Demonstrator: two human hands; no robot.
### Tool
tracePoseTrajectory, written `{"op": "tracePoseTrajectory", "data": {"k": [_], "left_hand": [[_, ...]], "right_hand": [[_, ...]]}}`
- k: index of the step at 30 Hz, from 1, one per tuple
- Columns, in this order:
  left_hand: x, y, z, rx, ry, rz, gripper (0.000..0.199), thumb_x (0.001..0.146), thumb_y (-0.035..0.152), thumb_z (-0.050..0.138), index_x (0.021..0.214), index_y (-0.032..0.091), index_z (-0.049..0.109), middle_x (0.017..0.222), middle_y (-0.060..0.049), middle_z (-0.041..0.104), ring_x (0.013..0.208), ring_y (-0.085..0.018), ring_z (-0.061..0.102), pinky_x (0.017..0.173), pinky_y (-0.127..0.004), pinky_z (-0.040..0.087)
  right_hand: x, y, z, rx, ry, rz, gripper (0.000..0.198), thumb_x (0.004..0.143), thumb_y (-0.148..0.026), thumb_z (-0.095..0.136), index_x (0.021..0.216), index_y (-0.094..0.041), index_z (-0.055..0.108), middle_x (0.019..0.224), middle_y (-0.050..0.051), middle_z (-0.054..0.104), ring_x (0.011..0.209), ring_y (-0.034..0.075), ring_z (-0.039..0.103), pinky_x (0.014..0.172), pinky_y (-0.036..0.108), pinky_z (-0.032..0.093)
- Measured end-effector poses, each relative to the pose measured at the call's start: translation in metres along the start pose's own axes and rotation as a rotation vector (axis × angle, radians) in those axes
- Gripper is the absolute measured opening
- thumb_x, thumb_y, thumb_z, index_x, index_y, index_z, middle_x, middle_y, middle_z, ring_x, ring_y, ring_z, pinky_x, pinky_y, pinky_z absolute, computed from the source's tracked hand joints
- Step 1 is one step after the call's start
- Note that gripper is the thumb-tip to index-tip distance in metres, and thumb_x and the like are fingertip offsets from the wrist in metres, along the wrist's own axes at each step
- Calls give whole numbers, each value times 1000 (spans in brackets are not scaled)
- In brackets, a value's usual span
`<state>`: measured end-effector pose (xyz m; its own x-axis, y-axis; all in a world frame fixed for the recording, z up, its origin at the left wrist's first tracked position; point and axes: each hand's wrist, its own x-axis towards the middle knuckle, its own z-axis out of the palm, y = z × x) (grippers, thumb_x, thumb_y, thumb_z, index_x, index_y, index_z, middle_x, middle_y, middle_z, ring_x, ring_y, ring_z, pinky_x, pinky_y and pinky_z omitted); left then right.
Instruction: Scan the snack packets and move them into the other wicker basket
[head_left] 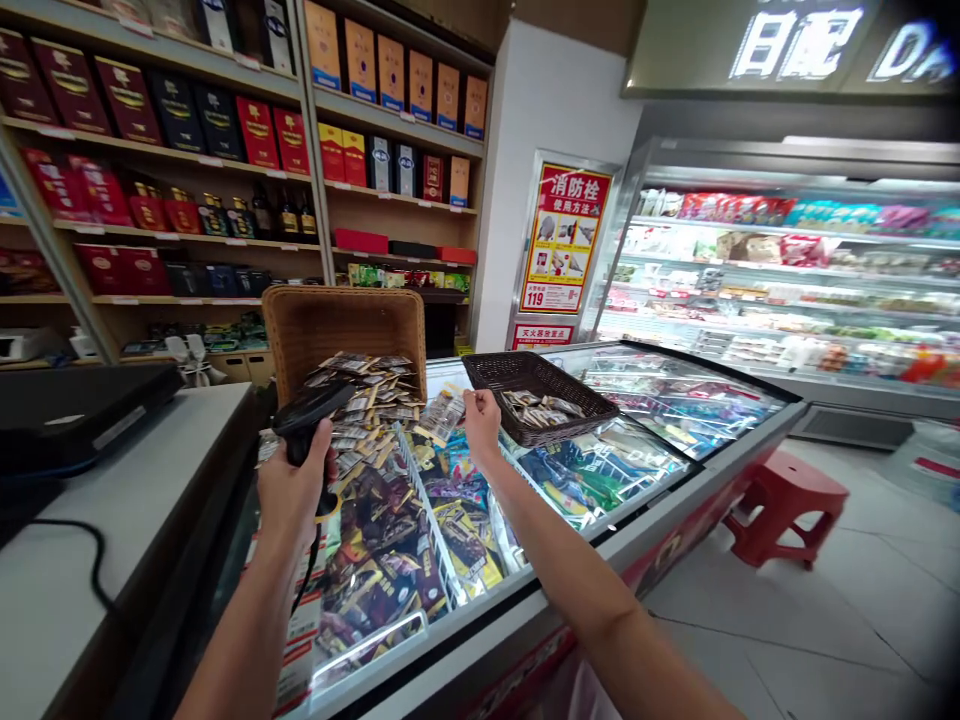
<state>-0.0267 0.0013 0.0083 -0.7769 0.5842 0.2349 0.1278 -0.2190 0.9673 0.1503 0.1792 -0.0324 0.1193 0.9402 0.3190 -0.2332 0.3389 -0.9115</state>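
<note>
My left hand [289,490] is wrapped round the handle of a black barcode scanner [311,410], its head pointing right and away from me. My right hand [482,415] pinches the edge of a small clear-and-gold packet [444,412] in front of the scanner. Behind the scanner a light-brown wicker basket [345,305] lies tipped towards me, and many small packets [367,390] spill from it onto the freezer's glass top. Just right of my right hand stands a dark-brown woven basket [551,372] with several similar packets inside.
Below my hands is a chest freezer [637,535] with frozen goods under glass. A white counter [150,480] with a black device stands left. A red stool [787,505] is on the floor at right. Shelves of boxed bottles [247,130] and a refrigerated display [780,270] stand behind.
</note>
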Motion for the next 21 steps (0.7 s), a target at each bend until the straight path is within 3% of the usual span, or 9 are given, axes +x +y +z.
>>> {"op": "tracePoseTrajectory", "data": {"k": [3,6,9,21], "left_hand": [[-6,-4,8,-17,-171,-54,59,61,70,90,77,18,64,61,2,60,49,-11,50,43,-23,40],[-14,-7,12,104,-366,-89,58,62,68,92,74,17,66,60,1,61,48,-11,49,44,-23,38],[-23,-7,15,184,-469,-93,56,67,66,91,74,17,65,61,1,61,49,-11,49,48,-24,39],[-39,0,26,204,-504,-56,55,68,67,89,73,19,63,58,2,58,49,-10,47,48,-22,35]], "right_hand": [[17,15,-23,48,148,21,31,92,-52,63,82,-26,49,65,-7,50,55,14,46,52,27,42],[27,22,-30,126,178,55,29,91,-51,63,84,-27,49,65,-8,45,55,14,42,52,28,41],[29,20,-32,164,202,65,27,93,-48,61,84,-27,47,66,-8,42,56,14,40,53,28,41],[24,17,-37,51,181,14,32,99,-54,57,86,-27,45,76,-5,44,63,14,39,58,28,37]]}}
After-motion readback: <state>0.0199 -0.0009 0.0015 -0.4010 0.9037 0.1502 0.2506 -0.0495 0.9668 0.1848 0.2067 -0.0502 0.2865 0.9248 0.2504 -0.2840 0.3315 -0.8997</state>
